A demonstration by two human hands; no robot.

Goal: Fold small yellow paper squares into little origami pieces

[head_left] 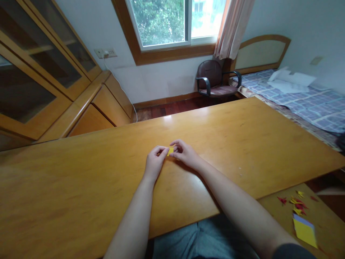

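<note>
A small piece of folded yellow paper (170, 151) is between my two hands, above the middle of the wooden table (107, 187). My left hand (156, 162) pinches its left side between thumb and fingers. At the right side of the paper, my right hand (185, 154) has its thumb and curled fingers closed in on the edge, with the index finger arched above. The fingers partly cover the paper, so its exact folds cannot be made out.
On a lower surface (329, 223) at the right lie several red and yellow folded paper figures (298, 205) and a stack of yellow paper sheets (306, 232). Beyond the table stand a brown armchair (211, 77), a bed (304, 99) and a wooden cabinet (88, 115).
</note>
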